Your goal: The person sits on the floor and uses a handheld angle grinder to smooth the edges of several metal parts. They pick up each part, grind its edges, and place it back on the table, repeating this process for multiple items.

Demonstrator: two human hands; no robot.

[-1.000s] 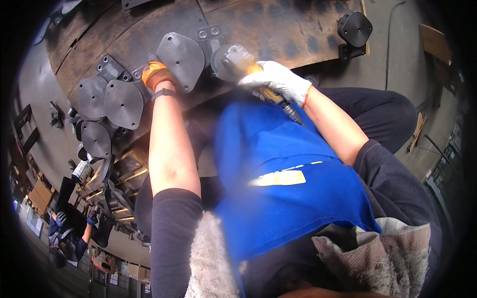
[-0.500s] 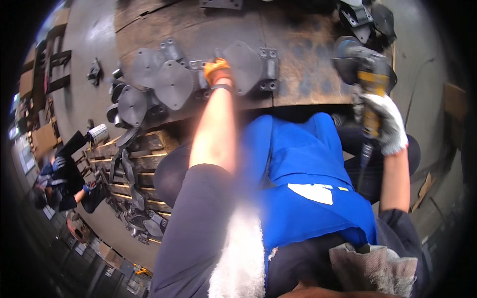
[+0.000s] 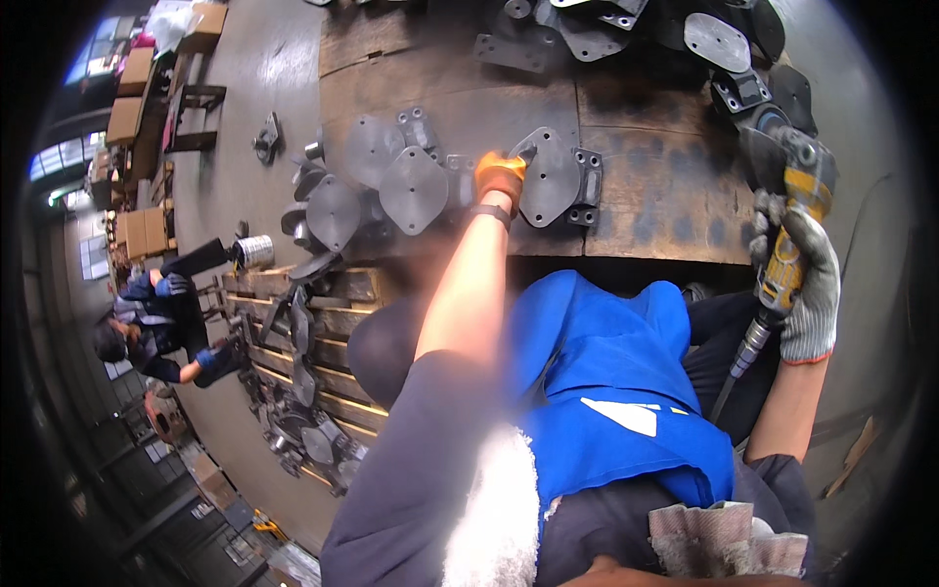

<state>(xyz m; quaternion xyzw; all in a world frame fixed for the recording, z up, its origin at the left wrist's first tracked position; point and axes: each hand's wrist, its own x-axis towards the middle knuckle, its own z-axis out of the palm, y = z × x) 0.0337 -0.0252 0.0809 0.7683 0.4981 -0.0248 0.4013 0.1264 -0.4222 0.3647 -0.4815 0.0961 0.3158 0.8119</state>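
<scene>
My left hand point(image 3: 500, 177), in an orange glove, is closed at the left edge of a dark metal bracket point(image 3: 545, 184). The bracket has a rounded, diamond-like plate with small holes and a drilled block at its right side. It lies on the worn wooden tabletop point(image 3: 636, 181). In a grey-white knit glove, my right hand point(image 3: 814, 284) is wrapped round a yellow angle grinder point(image 3: 785, 262) with a hose fitting at its lower end. The grinder's disc end is up at the table's right edge, apart from the bracket under my left hand.
Several similar brackets point(image 3: 413, 191) lie left of my left hand; more are piled at the far right point(image 3: 717, 42). A wooden pallet point(image 3: 337, 364) with metal parts stands at lower left. Beyond it a co-worker point(image 3: 161, 318) crouches near a metal can point(image 3: 256, 251). Cardboard boxes point(image 3: 145, 233) stand farther left.
The whole view has shifted, so the table and brackets sit lower and farther right. The grinder has moved slightly away to the right of the bracket. My left hand stays at the bracket's edge.
</scene>
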